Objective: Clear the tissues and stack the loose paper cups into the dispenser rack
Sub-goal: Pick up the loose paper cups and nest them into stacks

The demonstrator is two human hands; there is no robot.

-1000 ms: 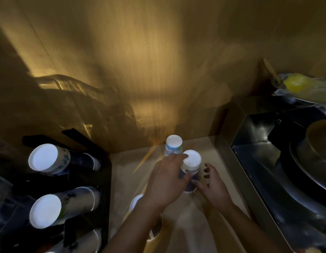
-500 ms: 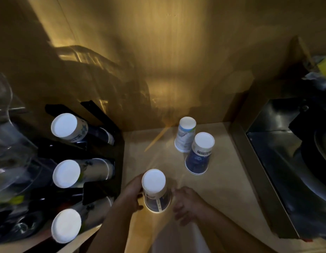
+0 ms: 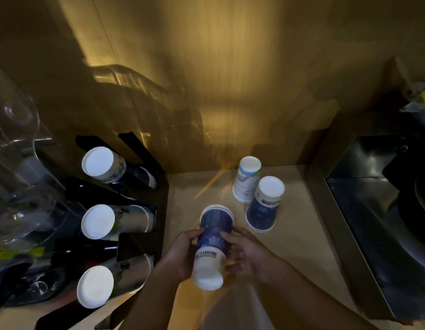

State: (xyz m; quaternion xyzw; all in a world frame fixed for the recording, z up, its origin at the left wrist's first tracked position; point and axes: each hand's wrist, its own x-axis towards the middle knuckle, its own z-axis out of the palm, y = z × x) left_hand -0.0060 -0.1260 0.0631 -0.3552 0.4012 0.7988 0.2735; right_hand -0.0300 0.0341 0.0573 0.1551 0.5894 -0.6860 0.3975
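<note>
Change since half a second ago: the blue cup stack point(image 3: 213, 244) is no longer standing base-up on the worktop point(image 3: 297, 234). It's now lifted and tipped, white base toward the camera at lower centre of the frame, rim end pointing away toward the upper part. Rim shows more than one edge, so probably a few cups nested, can't count them. Left hand point(image 3: 182, 253) grasps its left side, fingers wrapped on the wall; right hand point(image 3: 244, 253) grasps the right side, thumb across the blue print. Both closed on the cup, neither free. Dispenser rack point(image 3: 125, 239) sits at left of frame, three rows of cups lying on their sides with white bases facing out; held stack now has roughly that same orientation, so my read is this is the reorient step before sliding it into a row. Not in the rack yet, well apart from it. Two loose cups remain base-up on the worktop at centre right, touching or nearly so: white cup point(image 3: 246, 182) behind, second blue cup point(image 3: 263, 206) in front. No tissues visible in frame. So: one stack in hand, two cups left.
</note>
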